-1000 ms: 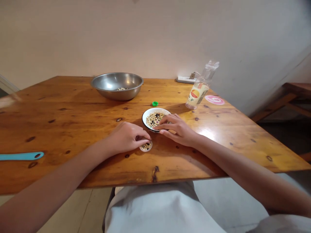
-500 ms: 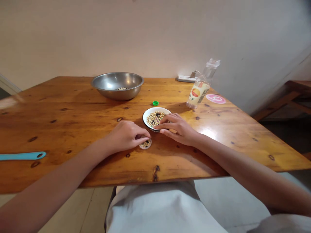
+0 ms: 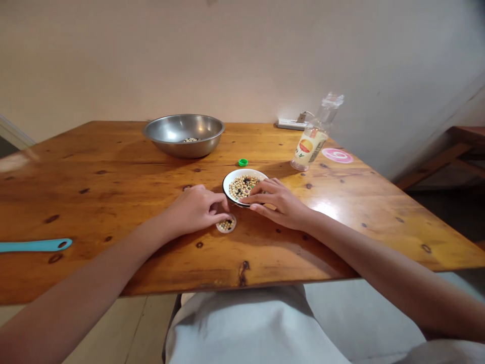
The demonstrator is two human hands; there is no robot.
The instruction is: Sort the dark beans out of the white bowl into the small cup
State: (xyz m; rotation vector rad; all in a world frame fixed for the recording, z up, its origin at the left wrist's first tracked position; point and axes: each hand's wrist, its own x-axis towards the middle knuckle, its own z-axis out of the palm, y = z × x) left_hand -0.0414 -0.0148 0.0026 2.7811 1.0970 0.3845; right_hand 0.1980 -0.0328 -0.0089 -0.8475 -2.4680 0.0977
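A white dish with a dark rim [image 3: 226, 190] holds pale yellow beans [image 3: 241, 185] mixed with dark ones and a few green bits. My right hand [image 3: 278, 202] rests over its right side, fingers stretched across the near rim and thumb apart. Closer to me lies a small round lid-like dish [image 3: 226, 231] with pale and dark beans in it. My left hand [image 3: 199, 210] is just above that small dish, thumb and index tips close together in a pinch. Whatever may be between those tips is too small to make out.
A steel bowl [image 3: 162, 144] with some beans stands at the back left. Behind the white dish lies a green cap [image 3: 243, 162]. A clear labelled bottle [image 3: 310, 144] stands right, near a power strip [image 3: 291, 124] and a pink sticker [image 3: 337, 155]. A blue handle [image 3: 34, 245] lies far left.
My left hand has drawn slightly left, with a wider gap between its curled index finger and thumb. The right hand stays at the white dish with its fingers slightly shifted.
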